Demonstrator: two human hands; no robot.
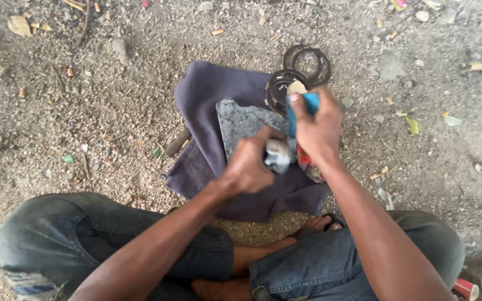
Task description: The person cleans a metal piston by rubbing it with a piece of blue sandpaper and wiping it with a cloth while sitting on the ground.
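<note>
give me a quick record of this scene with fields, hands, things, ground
left hand: left hand grips a small grey metal part
right hand: right hand holds a blue piece; what it is cannot be told
under hands: grey slab on a purple cloth
nearby: two dark rings by the cloth's far edge
ground: gravel with leaf bits
posture: seated cross-legged in jeans

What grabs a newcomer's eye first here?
The two hands meeting mid-frame: the left hand grips a small shiny metal part, while the right hand holds a blue piece over it. Beneath them a grey slab lies on a purple cloth, with two dark rings on the gravel behind.
</note>
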